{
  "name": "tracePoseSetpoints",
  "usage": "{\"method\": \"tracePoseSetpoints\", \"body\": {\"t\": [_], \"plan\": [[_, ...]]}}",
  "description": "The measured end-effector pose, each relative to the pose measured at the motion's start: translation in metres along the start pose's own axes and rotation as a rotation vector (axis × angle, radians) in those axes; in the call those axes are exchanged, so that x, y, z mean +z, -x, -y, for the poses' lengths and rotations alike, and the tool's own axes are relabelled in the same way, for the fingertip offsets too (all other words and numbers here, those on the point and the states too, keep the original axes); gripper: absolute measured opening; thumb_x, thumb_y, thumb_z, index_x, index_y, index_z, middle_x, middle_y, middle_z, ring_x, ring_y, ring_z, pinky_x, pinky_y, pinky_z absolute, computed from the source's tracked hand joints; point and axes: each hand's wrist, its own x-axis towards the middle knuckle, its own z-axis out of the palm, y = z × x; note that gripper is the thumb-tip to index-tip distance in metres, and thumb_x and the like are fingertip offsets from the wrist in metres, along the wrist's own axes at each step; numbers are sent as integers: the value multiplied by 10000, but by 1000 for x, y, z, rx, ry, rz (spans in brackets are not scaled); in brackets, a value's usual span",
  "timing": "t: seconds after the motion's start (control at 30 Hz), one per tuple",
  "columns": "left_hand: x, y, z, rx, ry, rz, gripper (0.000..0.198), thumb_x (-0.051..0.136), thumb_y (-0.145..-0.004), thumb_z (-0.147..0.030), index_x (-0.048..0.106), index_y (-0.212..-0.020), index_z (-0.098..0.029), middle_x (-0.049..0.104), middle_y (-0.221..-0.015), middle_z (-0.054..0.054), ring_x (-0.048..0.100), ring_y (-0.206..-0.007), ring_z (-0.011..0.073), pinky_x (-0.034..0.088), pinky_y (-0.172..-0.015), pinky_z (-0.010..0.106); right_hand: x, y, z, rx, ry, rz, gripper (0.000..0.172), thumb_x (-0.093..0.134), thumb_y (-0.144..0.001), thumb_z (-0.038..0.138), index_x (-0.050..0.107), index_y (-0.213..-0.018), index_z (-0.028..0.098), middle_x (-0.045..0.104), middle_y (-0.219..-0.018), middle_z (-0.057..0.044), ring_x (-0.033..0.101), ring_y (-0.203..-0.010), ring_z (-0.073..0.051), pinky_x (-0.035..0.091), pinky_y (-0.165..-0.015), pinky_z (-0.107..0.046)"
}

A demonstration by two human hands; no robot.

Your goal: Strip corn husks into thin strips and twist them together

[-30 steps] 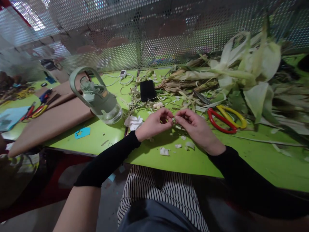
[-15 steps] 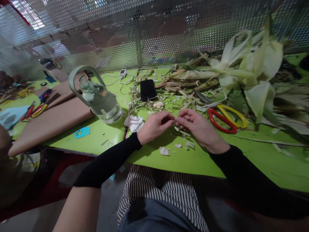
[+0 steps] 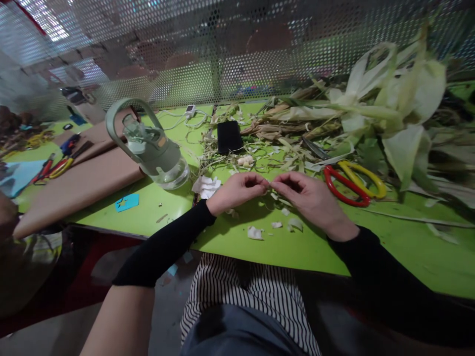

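Note:
My left hand [image 3: 237, 192] and my right hand [image 3: 309, 197] meet fingertip to fingertip just above the green table [image 3: 237, 242]. Both hands are closed in a pinch on something small between them, too small to name. Both arms wear black sleeves. Pale husk scraps [image 3: 272, 227] lie on the table right below my hands. Red and yellow scissors [image 3: 349, 183] rest just right of my right hand.
A pile of corn husks and leaves [image 3: 371, 113] fills the back right. A black phone [image 3: 229, 137], a tipped green water bottle [image 3: 150, 148], crumpled tissue [image 3: 206, 187], brown cardboard [image 3: 81, 185] and pliers [image 3: 55, 165] lie to the left. A perforated metal screen [image 3: 222, 49] closes the back.
My hands have stayed pinched together, dropping slightly toward the table and flattening out. The view has shifted a little.

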Motion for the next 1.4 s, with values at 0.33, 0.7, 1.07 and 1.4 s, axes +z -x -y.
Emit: {"method": "tracePoseSetpoints", "body": {"t": [0.33, 0.7, 1.07, 1.4], "plan": [[2, 0, 3, 94, -148, -79, 123, 644, -894, -263, 658, -906, -142, 690, -842, 9, 573, -729, 100, 434, -705, 239, 1, -3, -5, 119, -115, 101, 467, 709, -818, 689, 681, -836, 223, 651, -786, -20, 551, -718, -180, 434, -684, -339], [5, -4, 10, 161, -214, -163, 143, 662, -924, -286, 595, -911, -160, 672, -841, 0, 563, -701, 91, 420, -660, 227, 2, -3, -10, 158, -200, 125, 475, 732, -799, 692, 691, -866, 224, 640, -815, -14, 534, -740, -175, 420, -693, -336], [5, -3, 9, 188, -322, -146, 146, 648, -920, -266, 725, -961, -149, 786, -927, 51, 669, -794, 125, 486, -734, 251, 4, -3, -8, 146, -207, 112, 477, 729, -798, 694, 684, -850, 222, 648, -804, -15, 548, -736, -173, 439, -697, -337], [6, -1, 8, 212, -354, -184, 95, 633, -863, -227, 646, -811, -149, 677, -737, -4, 566, -664, 99, 420, -635, 226, 3, -1, -2, 99, -62, 87, 454, 741, -797, 664, 689, -866, 218, 665, -784, -29, 550, -672, -173, 439, -628, -335]]}}
